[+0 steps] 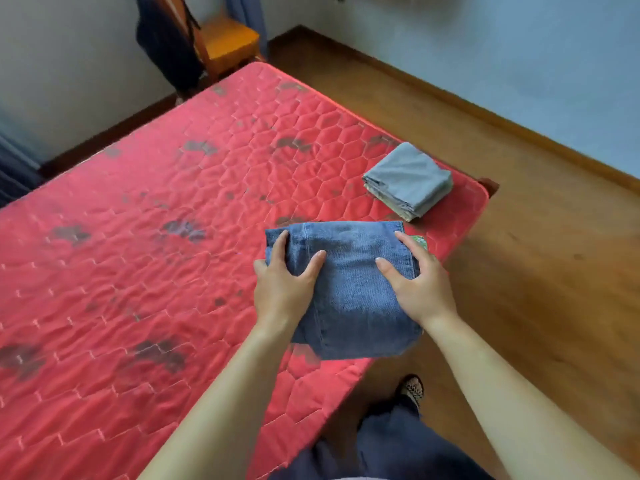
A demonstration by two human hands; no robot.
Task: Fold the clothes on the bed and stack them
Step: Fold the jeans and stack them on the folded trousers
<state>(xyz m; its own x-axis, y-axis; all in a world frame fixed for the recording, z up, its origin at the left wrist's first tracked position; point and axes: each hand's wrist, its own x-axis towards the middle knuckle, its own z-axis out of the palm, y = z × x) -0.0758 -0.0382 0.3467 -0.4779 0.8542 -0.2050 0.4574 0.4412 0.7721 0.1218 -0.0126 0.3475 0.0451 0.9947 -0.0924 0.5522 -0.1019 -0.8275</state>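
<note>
Folded jeans [353,282], blue denim in a compact rectangular bundle, are held between both hands above the near right part of the red quilted mattress [156,254]. Whether the bundle rests on the surface or is raised just clear of it cannot be told; a shadow shows under its near edge. Left hand [285,275] clasps the bundle's left side, thumb lying across the top face and fingers curled round the edge. Right hand [417,282] clasps the opposite side in the same way, thumb on top, fingers round the right edge. Beyond the right hand's fingertips, a small green item [419,241] shows just past the denim, mostly hidden. Further out from the grip and to its right, a folded grey garment [408,180] lies by the mattress corner, apart from the jeans. Far beyond the left hand, an orange wooden chair [227,43] stands at the wall with a dark garment [166,46] hung over it. Wooden floor [536,271] lies to the right of the grip. Below the right forearm, a patterned slipper [414,389] stands on that floor.
</note>
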